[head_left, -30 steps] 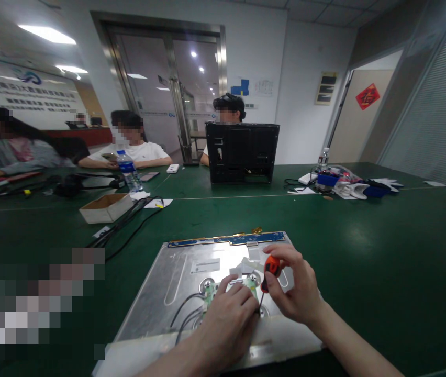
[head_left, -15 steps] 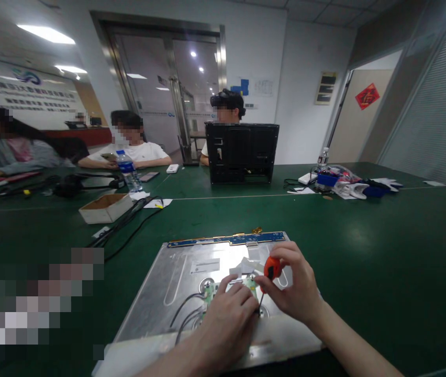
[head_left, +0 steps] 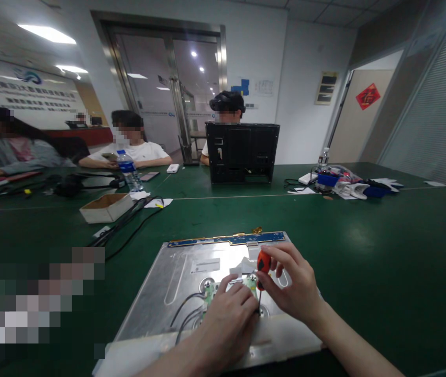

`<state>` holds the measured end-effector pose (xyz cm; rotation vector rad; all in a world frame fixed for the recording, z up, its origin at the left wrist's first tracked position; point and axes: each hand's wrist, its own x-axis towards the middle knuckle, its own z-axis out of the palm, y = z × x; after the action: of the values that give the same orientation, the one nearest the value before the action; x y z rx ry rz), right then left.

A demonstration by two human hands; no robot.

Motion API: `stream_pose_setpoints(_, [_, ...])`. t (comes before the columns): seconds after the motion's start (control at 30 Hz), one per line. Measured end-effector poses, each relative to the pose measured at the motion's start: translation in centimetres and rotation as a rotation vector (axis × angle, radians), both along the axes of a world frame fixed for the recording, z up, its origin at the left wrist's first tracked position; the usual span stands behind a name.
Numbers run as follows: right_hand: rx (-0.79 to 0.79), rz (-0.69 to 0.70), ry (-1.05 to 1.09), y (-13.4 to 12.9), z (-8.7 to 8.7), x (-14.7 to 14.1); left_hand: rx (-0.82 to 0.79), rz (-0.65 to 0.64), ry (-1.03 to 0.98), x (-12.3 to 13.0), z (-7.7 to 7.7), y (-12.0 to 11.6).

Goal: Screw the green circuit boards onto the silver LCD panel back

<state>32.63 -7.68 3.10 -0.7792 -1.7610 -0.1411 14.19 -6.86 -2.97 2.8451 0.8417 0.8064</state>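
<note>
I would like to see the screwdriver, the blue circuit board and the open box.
Screwdriver (head_left: 264, 261), head view: orange handle.
Blue circuit board (head_left: 233, 240), head view: strip's middle.
Open box (head_left: 96, 217), head view: front wall.

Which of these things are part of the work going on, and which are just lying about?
In the work:
- screwdriver, in the right hand
- metal panel
- green circuit board, partly under the left hand

Apparently just lying about:
- blue-labelled bottle
- open box
- white gloves

The panel (head_left: 154, 298) lies at the near edge of the tabletop (head_left: 388, 272), a circuit board (head_left: 251, 286) on it; a box (head_left: 94, 215) sits beyond, leftward. A casing (head_left: 242, 152) stands near the far edge; gloves (head_left: 354, 189) lie to its right.
</note>
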Motion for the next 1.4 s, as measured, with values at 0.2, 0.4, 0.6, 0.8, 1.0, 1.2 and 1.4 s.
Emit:
stream_pose_setpoints(0.2, [-0.016, 0.004, -0.03, -0.26, 0.2, 0.04, 0.027, 0.006, 0.007, 0.06, -0.19, 0.06])
stream_pose_setpoints(0.4, [-0.011, 0.02, -0.033, 0.02, -0.03, 0.29, 0.034, 0.009, 0.022, 0.07, -0.01, -0.07])
stream_pose_setpoints(0.6, [0.017, -0.005, -0.012, 0.15, -0.24, 0.23, 0.033, 0.018, 0.031, 0.02, 0.0, -0.07])
stream_pose_setpoints(0.8, [0.007, -0.004, -0.037, -0.05, 0.11, 0.11, 0.004, 0.009, 0.013, 0.02, -0.14, 0.06])
stream_pose_setpoints(1.0, [0.014, -0.007, -0.043, -0.25, 0.47, -0.08, -0.002, 0.003, -0.002, 0.04, 0.17, -0.09])
stream_pose_setpoints(1.2, [-0.005, 0.033, -0.039, -0.2, 0.17, 0.03, 0.034, -0.002, -0.012, 0.05, -0.02, -0.05])
stream_pose_setpoints(1.4, [0.009, -0.011, -0.037, 0.12, -0.4, 0.26, 0.025, -0.004, -0.028, 0.06, -0.4, 0.07])
